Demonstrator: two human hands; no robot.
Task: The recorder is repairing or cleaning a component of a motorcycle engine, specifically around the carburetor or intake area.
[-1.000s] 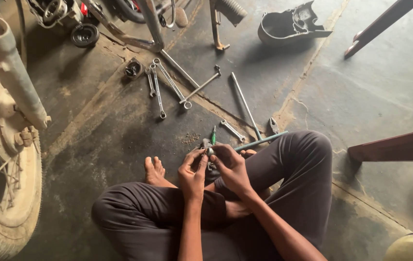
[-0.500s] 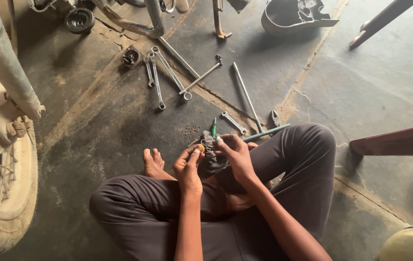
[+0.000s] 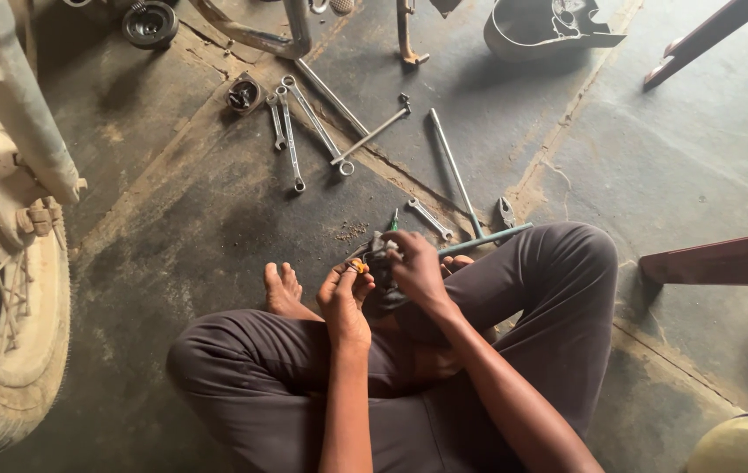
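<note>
Down on the stained concrete workshop floor [image 3: 172, 201], a person is sitting cross-legged in dark trousers and working over the lap, likely so the piece stays braced between both hands and close to the eyes.

The left hand [image 3: 345, 298] is curling its fingers around a small dark metal part [image 3: 383, 263], with an orange-tipped bit showing at the fingertips; the fingers are drawn together on it rather than spread. The right hand [image 3: 418, 270] is closing over the same part from the other side, fingers wrapped and clamped on it — the two hands are touching across it. The part is sitting just above the crossed ankles, near the bare foot [image 3: 282, 289]. It is too covered to tell its long axis or which way it is pointing.

Just beside the right hand, a long grey T-handled steel wrench [image 3: 470, 206] is lying with its shaft running away from the person and its crossbar resting by the knee — within easy reach, I judge. Farther off, several slim silver spanners [image 3: 291, 123] are lying fanned near a small round black part [image 3: 243, 95]. A dusty spoked motorcycle wheel [image 3: 6, 350] is standing at the left edge.
</note>
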